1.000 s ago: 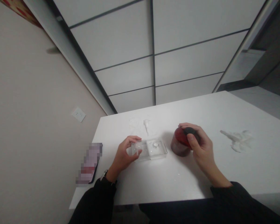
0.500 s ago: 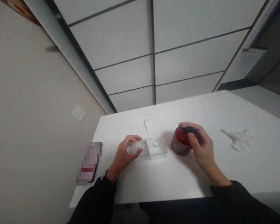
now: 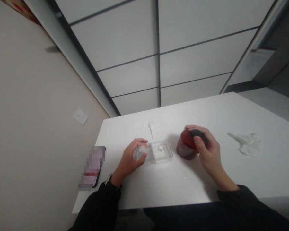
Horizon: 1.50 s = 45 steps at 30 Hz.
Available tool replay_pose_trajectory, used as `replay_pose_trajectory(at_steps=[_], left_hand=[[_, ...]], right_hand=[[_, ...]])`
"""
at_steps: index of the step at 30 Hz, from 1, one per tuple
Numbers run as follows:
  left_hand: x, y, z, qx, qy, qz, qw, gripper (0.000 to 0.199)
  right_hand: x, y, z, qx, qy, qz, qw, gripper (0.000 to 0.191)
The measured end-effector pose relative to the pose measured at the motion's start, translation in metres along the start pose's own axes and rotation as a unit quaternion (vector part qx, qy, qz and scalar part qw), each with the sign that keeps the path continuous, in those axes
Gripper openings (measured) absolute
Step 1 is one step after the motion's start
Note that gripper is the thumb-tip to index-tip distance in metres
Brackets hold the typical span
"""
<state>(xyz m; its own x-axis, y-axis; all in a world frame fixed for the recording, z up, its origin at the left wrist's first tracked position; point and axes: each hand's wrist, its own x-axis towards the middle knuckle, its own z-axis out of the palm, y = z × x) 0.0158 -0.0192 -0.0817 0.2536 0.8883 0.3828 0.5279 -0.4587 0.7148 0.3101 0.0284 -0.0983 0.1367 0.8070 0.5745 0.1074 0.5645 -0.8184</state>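
Observation:
A clear plastic tray (image 3: pixel 162 152) with a round well lies on the white table (image 3: pixel 231 173) in front of me. My left hand (image 3: pixel 128 159) grips its left end, where a small clear round piece (image 3: pixel 140 151) sits between thumb and fingers. To the right stands a dark red jar (image 3: pixel 185 146). My right hand (image 3: pixel 207 150) is closed over its right side, fingers on a black part (image 3: pixel 196 133) at its top.
A blurred phone-like object (image 3: pixel 92 166) lies at the table's left edge. Crumpled clear wrapping (image 3: pixel 245 141) lies to the right, and a thin clear packet (image 3: pixel 146 127) at the back. A wall with a socket (image 3: pixel 80 116) runs along the left.
My left hand has shifted slightly on the tray's left end, with the clear round piece turned a little. My right hand and the jar stay where they were.

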Motion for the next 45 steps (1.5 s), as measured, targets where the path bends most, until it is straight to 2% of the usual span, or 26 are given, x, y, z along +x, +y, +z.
replay_pose_trajectory(at_steps=[6, 15, 21, 29, 37, 39, 40, 42, 44, 45], left_hand=[[-0.002, -0.001, 0.002, -0.026, 0.028, -0.044, 0.998, 0.023], [-0.002, -0.002, 0.005, -0.001, 0.039, -0.021, 0.999, 0.022], [0.0, 0.001, 0.003, -0.004, 0.016, 0.001, 1.0, 0.012], [-0.001, 0.0, 0.004, -0.065, -0.007, -0.055, 0.996, 0.024], [0.0, 0.003, 0.002, -0.079, -0.031, -0.061, 0.994, 0.03], [-0.001, 0.001, 0.002, -0.075, -0.039, -0.064, 0.994, 0.042], [-0.002, -0.001, 0.002, -0.076, -0.042, -0.062, 0.994, 0.055], [-0.004, -0.006, 0.003, -0.084, -0.03, -0.038, 0.995, 0.093], [-0.005, -0.01, 0.004, -0.091, 0.016, 0.007, 0.996, 0.124], [-0.005, -0.01, 0.005, -0.085, 0.053, 0.027, 0.995, 0.129]], right_hand=[[0.001, -0.001, 0.001, 0.002, -0.003, -0.004, 1.0, 0.022], [0.0, 0.0, 0.0, 0.003, 0.0, 0.001, 1.0, 0.023], [0.0, -0.001, 0.0, 0.003, 0.003, 0.0, 1.0, 0.022], [0.0, -0.001, 0.001, 0.0, 0.003, -0.005, 1.0, 0.023], [0.0, -0.002, 0.002, 0.001, 0.006, 0.001, 1.0, 0.023], [0.0, -0.002, 0.002, 0.003, 0.006, 0.004, 1.0, 0.024], [0.0, -0.002, 0.002, 0.003, 0.006, 0.006, 1.0, 0.024], [0.001, -0.002, 0.002, 0.002, 0.004, 0.008, 1.0, 0.025], [0.001, -0.003, 0.002, 0.0, 0.005, 0.007, 1.0, 0.025], [0.001, -0.003, 0.002, -0.001, 0.006, 0.007, 1.0, 0.026]])
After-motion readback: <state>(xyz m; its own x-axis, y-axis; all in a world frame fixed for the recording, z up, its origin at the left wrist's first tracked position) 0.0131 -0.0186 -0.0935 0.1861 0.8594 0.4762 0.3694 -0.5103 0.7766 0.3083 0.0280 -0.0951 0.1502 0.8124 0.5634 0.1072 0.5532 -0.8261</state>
